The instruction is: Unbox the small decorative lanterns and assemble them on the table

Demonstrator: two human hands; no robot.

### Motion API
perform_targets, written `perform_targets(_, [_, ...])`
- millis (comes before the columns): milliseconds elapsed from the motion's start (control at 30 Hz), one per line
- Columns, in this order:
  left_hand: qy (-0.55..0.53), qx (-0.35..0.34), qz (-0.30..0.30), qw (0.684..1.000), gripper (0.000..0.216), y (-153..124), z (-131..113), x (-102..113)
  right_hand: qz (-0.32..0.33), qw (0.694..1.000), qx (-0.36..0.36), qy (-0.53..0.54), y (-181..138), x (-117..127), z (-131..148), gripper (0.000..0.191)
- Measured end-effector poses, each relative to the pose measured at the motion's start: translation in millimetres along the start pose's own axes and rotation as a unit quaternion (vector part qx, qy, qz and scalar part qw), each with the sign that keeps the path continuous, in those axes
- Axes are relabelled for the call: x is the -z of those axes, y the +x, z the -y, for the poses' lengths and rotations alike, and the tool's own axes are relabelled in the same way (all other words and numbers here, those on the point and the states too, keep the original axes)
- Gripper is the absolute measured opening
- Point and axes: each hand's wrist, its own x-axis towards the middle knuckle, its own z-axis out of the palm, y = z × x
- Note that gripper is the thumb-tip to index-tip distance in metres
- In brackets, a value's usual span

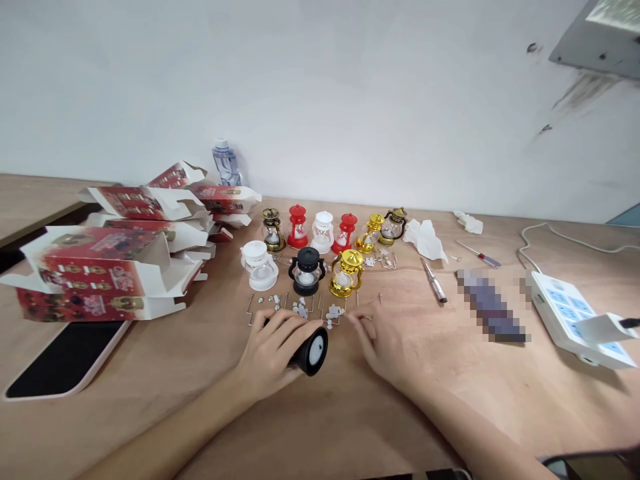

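My left hand (275, 347) is wrapped around a black lantern (311, 355) tipped on its side, its round base with a pale disc facing me. My right hand (383, 343) rests low over the table, thumb and fingertips close together at a bent wire handle (358, 298); what lies between them is hidden. Just beyond my hands are more wire handles (251, 307) and small metal parts (334, 312). Behind them stand a white lantern (260, 268), a black lantern (307, 273) and a gold lantern (346, 275). A farther row holds several red, white, gold and bronze lanterns (323, 233).
Opened red boxes (105, 267) pile up at left, above a phone (65, 357). A water bottle (227, 163) stands by the wall. Rightward lie crumpled tissue (425, 239), screwdrivers (434, 281), a blurred-out dark object (490, 307) and a power strip (575, 313) with a cable.
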Motion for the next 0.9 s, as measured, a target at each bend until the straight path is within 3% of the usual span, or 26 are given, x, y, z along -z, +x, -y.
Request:
perform_targets(133, [0.003, 0.006, -0.006, 1.0, 0.029, -0.3, 0.7, 0.4, 0.021, 0.983, -0.172, -0.064, 6.1, 4.3, -36.2, 0.015])
perform_targets(233, [0.005, 0.005, -0.003, 1.0, 0.031, -0.9, 0.9, 0.3, 0.045, 0.97, -0.215, -0.105, 9.4, 4.6, -49.2, 0.019])
perform_targets(367, [0.003, 0.003, -0.005, 1.0, 0.029, -0.7, 0.2, 0.6, 0.009, 0.98, -0.149, -0.133, 8.8, 5.6, -37.9, 0.011])
perform_targets(467, [-0.001, -0.001, 0.001, 1.0, 0.028, -0.9, -0.5, 0.2, -0.013, 0.995, -0.068, -0.07, 5.2, 6.5, -14.0, 0.006])
perform_targets(633, [0.002, -0.015, 0.016, 1.0, 0.03, -4.6, -0.9, -4.4, 0.035, 0.996, 0.078, 0.037, -0.8, 0.9, 25.4, 0.008])
perform_targets(900, [0.012, -0.044, 0.025, 0.999, 0.029, -7.4, -0.6, -8.5, 0.031, 0.993, 0.108, 0.032, -3.5, -3.5, 30.3, 0.011])
